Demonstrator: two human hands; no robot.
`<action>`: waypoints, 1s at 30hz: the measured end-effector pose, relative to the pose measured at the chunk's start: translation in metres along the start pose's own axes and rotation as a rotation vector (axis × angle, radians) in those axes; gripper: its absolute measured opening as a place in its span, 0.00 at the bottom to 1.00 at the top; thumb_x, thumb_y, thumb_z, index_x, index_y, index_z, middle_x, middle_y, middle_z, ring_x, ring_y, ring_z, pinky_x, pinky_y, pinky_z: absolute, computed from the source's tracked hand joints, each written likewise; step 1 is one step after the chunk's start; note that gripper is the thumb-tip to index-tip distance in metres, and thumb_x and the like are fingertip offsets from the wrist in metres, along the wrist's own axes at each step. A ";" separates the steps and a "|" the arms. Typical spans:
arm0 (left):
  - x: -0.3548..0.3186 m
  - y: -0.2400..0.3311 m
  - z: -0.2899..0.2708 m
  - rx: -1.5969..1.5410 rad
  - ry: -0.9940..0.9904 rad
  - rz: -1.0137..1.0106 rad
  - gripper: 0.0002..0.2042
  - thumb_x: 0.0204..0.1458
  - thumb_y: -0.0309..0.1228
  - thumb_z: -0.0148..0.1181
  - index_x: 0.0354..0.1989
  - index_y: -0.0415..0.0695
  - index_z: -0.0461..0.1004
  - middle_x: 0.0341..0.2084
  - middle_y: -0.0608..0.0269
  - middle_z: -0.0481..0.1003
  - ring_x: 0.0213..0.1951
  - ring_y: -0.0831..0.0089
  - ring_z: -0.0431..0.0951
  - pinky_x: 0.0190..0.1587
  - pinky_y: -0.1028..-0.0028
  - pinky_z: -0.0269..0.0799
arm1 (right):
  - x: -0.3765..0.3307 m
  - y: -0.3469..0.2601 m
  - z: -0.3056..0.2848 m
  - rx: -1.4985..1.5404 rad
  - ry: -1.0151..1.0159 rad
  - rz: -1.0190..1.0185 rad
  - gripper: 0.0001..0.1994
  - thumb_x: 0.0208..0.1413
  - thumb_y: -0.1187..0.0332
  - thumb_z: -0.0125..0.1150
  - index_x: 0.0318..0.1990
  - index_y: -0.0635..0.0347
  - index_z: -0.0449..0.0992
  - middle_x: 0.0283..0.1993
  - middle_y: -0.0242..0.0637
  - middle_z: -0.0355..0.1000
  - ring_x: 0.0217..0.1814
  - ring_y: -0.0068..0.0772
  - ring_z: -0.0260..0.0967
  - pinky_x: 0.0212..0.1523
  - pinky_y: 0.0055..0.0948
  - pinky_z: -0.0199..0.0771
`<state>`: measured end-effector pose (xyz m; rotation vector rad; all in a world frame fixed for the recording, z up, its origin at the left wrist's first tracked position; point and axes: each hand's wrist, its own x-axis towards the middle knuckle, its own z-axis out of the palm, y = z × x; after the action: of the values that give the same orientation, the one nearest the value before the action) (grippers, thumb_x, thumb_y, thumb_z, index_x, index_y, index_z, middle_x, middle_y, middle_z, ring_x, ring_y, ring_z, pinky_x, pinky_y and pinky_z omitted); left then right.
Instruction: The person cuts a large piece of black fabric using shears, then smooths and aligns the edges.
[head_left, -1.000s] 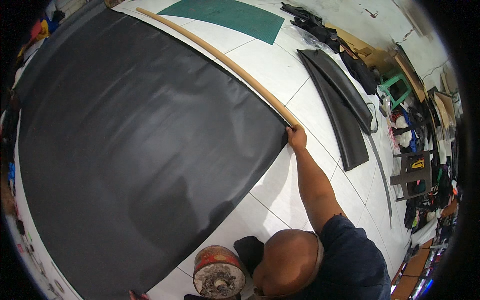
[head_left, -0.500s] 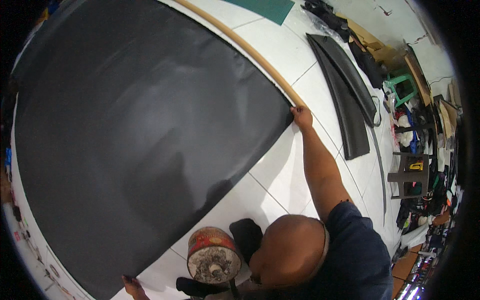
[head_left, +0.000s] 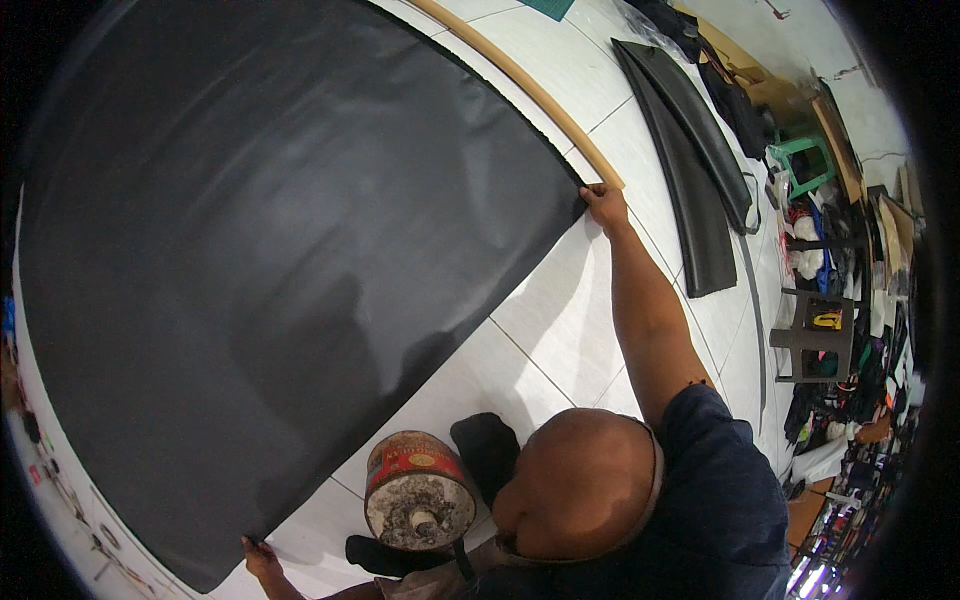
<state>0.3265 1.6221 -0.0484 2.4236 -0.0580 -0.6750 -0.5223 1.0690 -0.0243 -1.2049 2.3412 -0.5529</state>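
Observation:
A large black sheet [head_left: 300, 200], smooth and leather-like, covers much of the floor at the left. My right hand [head_left: 605, 208] reaches out to its right corner, fingers closed on the edge. At the lower left, my left hand [head_left: 262, 557] grips the near edge close to the other corner; its thumb shows on top. A long tan pole [head_left: 520, 82] lies along the sheet's right side, its near end beside my right hand. Between my arms stands a round red tin [head_left: 420, 490] with a stained, crusted top and a pale stub.
Folded black material [head_left: 690, 180] lies on the white tiles to the right. Farther right are a dark stool [head_left: 815, 337], a green stool [head_left: 803, 165] and piled scraps along the wall. Dark footwear [head_left: 487, 460] is beside the tin.
The gap between the sheet's right edge and the pole has widened, and the pale strip along that edge no longer shows. Both hands still grip the sheet. The whole view has shifted slightly.

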 end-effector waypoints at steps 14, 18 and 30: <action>0.001 -0.009 -0.015 0.947 -0.029 0.533 0.24 0.55 0.35 0.55 0.63 0.51 0.67 0.44 0.48 0.77 0.36 0.52 0.76 0.39 0.57 0.73 | 0.009 0.013 0.020 -0.022 0.082 -0.121 0.13 0.54 0.65 0.65 0.39 0.68 0.79 0.33 0.40 0.78 0.34 0.31 0.74 0.39 0.31 0.72; -0.035 0.019 0.011 0.349 -0.026 0.142 0.14 0.57 0.34 0.55 0.46 0.38 0.73 0.36 0.56 0.73 0.33 0.63 0.72 0.30 0.65 0.69 | 0.006 0.026 0.006 -0.039 0.103 -0.145 0.16 0.55 0.61 0.64 0.39 0.69 0.78 0.35 0.45 0.78 0.37 0.38 0.76 0.41 0.34 0.73; 0.006 -0.037 -0.002 -0.480 0.076 -0.078 0.10 0.52 0.34 0.61 0.38 0.43 0.74 0.24 0.59 0.72 0.22 0.68 0.71 0.22 0.68 0.65 | -0.218 -0.115 0.062 -0.284 -0.113 -0.993 0.22 0.49 0.56 0.66 0.48 0.59 0.74 0.51 0.45 0.70 0.56 0.47 0.65 0.56 0.49 0.60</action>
<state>0.3282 1.6526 -0.0708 1.9926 0.2082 -0.5549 -0.3001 1.1786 0.0315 -2.4522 1.6223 -0.4215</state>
